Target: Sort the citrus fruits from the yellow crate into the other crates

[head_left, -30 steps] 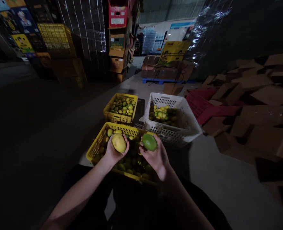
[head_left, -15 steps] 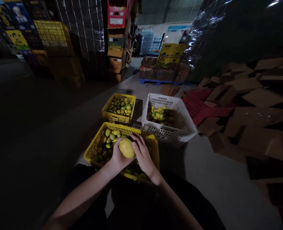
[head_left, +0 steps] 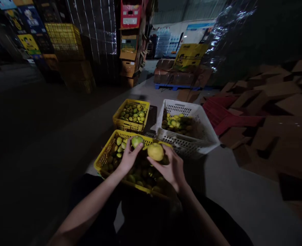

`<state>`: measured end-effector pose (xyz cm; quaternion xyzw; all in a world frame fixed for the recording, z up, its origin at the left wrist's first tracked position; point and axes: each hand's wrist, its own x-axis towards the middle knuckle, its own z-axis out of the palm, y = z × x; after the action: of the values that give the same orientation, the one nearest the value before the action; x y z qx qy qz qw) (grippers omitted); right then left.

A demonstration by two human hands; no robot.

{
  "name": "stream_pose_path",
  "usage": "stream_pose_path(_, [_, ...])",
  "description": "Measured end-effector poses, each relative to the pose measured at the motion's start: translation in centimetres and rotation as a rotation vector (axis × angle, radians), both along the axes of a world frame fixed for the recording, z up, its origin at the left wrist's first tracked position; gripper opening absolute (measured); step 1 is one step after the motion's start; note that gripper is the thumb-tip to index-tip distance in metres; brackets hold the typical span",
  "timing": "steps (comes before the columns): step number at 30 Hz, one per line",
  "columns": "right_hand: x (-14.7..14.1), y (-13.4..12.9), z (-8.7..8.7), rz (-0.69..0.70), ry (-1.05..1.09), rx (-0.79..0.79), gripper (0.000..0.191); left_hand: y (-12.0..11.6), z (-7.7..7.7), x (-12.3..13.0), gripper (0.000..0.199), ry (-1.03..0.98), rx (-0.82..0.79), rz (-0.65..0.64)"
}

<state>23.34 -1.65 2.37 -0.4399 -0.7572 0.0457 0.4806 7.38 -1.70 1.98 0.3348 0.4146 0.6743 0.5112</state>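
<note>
Many lemons seem unhandled in the near yellow crate, above which a green lemon is gripped by the left hand, a yellow lemon by the right hand, others already in the far yellow crate and white crate.

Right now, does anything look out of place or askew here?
Yes: to the right of the white crate, a red crate appears tilted among cardboard boxes heaped at odd angles, looking dumped rather than stacked.

Obstacle beyond right hand: white crate
</note>
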Motion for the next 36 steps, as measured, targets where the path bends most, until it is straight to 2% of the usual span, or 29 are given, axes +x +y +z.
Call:
stream_pose_path(2, [0.9,0.3,0.3,-0.078,0.075,0.009,0.046,0.0,-0.1,-0.7,0.05,0.199,0.157,0.04])
stream_pose_path(5, [1.4,0.4,0.4,-0.091,0.1,0.035,0.044,-0.1,-0.6,-1.2,0.057,0.33,0.248,0.047])
stream_pose_path(9, [1.0,0.1,-0.3,-0.07,0.016,0.079,0.048,-0.3,-1.2,-1.1,0.058,0.361,0.27,0.045])
stream_pose_path(13, [0.5,0.1,-0.7,-0.062,0.016,0.08,0.047,-0.2,-1.0,-0.6,0.058,0.342,0.292,0.047])
stream_pose_path(18, [0.3,0.1,-0.6,-0.055,0.117,-0.021,0.046,-0.3,-0.3,-0.4,0.055,0.296,0.295,0.04])
stream_pose_path(21, [-0.1,-0.1,-0.4,0.011,0.299,-0.161,0.054,-0.5,0.4,-0.3,0.048,0.194,0.221,0.017])
stream_pose_path(24, [-0.7,-0.3,0.1,0.137,0.633,-0.418,0.058,-0.5,1.2,-0.5,0.035,0.031,-0.024,-0.076])
stream_pose_path(28, [-1.4,-0.5,0.8,0.354,1.059,-0.816,0.035,-0.1,1.7,-0.8,0.047,-0.196,-0.407,-0.369])
stream_pose_path(30, [-1.6,-0.5,0.8,0.422,1.155,-0.983,0.029,0.1,1.6,-1.0,0.045,-0.31,-0.541,-0.425])
stream_pose_path(33, [-1.9,-0.2,0.5,0.416,1.255,-1.194,0.024,0.3,1.2,-1.1,0.047,-0.488,-0.633,-0.441])
stream_pose_path(36, [-2.0,0.1,0.4,0.383,1.389,-1.27,0.017,0.5,1.0,-1.1,0.05,-0.583,-0.604,-0.444])
